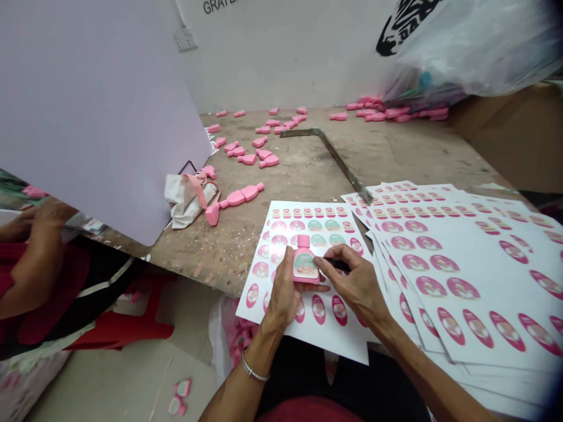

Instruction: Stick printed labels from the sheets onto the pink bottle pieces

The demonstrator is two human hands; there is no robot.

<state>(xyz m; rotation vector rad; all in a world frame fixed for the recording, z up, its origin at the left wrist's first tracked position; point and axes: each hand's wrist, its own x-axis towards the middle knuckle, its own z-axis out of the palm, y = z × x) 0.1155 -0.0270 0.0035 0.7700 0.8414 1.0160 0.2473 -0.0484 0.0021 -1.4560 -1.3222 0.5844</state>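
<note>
My left hand (pixel 284 290) is wrapped round a small pink toy bottle (pixel 304 243), which it holds from the left and below. On the bottle's front is a green-and-cream label (pixel 306 266). My right hand (pixel 354 281) grips a slim black tool (pixel 338 264) whose working end I cannot make out. A fingertip of the right hand touches the label's right edge. Beneath both hands lies a white sticker sheet (pixel 288 212) printed with pink and green labels.
Overlapping sticker sheets (pixel 457 287) cover the right side of the worktable (pixel 299 176). A bent metal bar (pixel 338 161) lies behind them. Several pink bottles (pixel 246 159) are scattered farther back. Left are a cloth bag (pixel 187 202), a pale board (pixel 105 117) and another person's arm (pixel 37 252).
</note>
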